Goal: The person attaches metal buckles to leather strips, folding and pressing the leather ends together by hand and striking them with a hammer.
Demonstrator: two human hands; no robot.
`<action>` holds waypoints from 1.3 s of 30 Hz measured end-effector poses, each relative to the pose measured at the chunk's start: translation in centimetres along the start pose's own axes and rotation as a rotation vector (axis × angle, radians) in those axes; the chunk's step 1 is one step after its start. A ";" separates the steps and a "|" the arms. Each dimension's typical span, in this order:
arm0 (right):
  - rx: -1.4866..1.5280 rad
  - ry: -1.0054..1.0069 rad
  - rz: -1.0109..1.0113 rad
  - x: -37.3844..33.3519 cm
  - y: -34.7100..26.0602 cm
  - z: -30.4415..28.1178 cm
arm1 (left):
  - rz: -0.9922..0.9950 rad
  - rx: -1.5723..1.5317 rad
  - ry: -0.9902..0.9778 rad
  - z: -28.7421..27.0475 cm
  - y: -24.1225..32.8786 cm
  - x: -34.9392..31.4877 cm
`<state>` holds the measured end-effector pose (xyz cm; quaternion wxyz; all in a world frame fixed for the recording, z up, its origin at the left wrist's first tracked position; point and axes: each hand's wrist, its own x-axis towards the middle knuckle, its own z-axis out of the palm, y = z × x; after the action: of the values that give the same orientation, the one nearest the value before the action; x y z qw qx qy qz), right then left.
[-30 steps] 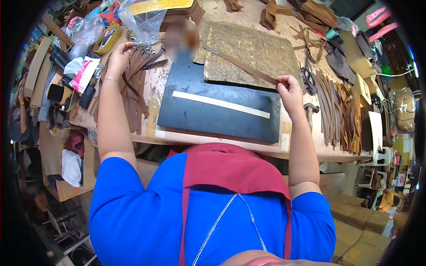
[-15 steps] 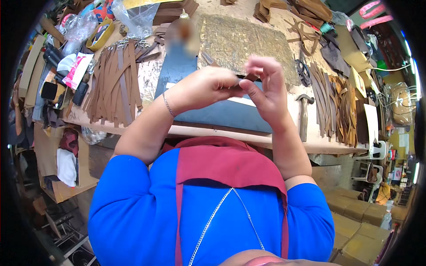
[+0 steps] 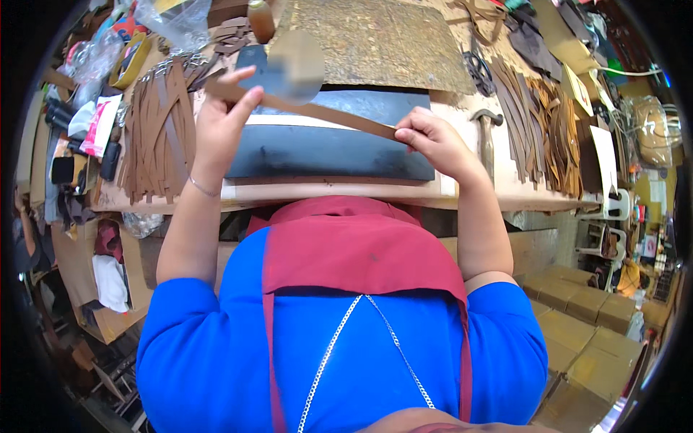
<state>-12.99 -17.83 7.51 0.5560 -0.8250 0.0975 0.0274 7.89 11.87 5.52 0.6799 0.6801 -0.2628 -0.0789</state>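
Observation:
A brown leather strap (image 3: 333, 117) stretches between my two hands above the workbench, its right end lower. My left hand (image 3: 222, 119) grips the strap near its far left end, the thumb along it and part of the fingers hidden. My right hand (image 3: 432, 143) pinches the other end between thumb and fingers. Beneath the strap lie a dark flat slab (image 3: 325, 153) at the front edge and another dark slab (image 3: 382, 102) behind it.
Bundles of brown straps (image 3: 155, 137) lie at left, with more strips (image 3: 521, 123) at right. A hammer (image 3: 486, 137) and scissors (image 3: 477, 71) rest right of my hands. Behind the slabs is a worn mottled board (image 3: 375, 40), with a brown bottle (image 3: 260, 22) beside it.
My hands have moved apart, the left one far to the left. The strap, bunched and mostly hidden between them before, is now drawn out at length.

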 end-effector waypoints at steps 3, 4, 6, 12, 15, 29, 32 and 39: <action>-0.259 0.106 -0.004 -0.7 2.3 1.2 | -0.132 0.179 -0.068 0.0 -3.1 -2.4; -0.352 0.161 -0.001 -0.8 2.6 1.9 | -0.156 0.309 -0.085 -0.2 -3.5 -2.9; -0.570 0.306 -0.006 -0.8 3.2 2.8 | 0.161 0.683 0.026 1.0 -4.3 -3.4; -0.579 0.628 -0.124 -2.0 5.0 1.4 | 0.655 0.944 -0.246 7.8 -0.3 -3.6; -0.545 0.629 -0.057 -3.0 6.5 0.7 | 0.646 0.736 -0.505 11.7 -2.3 -2.4; -0.304 0.799 -0.157 -3.1 9.5 4.3 | 0.556 0.748 -0.493 15.3 -4.3 -3.1; -0.311 0.815 -0.140 -2.9 9.7 4.4 | 0.560 0.764 -0.483 15.4 -4.2 -3.0; -0.322 0.832 -0.195 -2.9 9.5 4.6 | 0.509 0.713 -0.536 15.3 -4.4 -2.2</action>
<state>-17.35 -16.67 -2.45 0.3340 -0.8471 0.2291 -0.3440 0.07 -0.88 -0.23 0.3119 0.7401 -0.5957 0.0122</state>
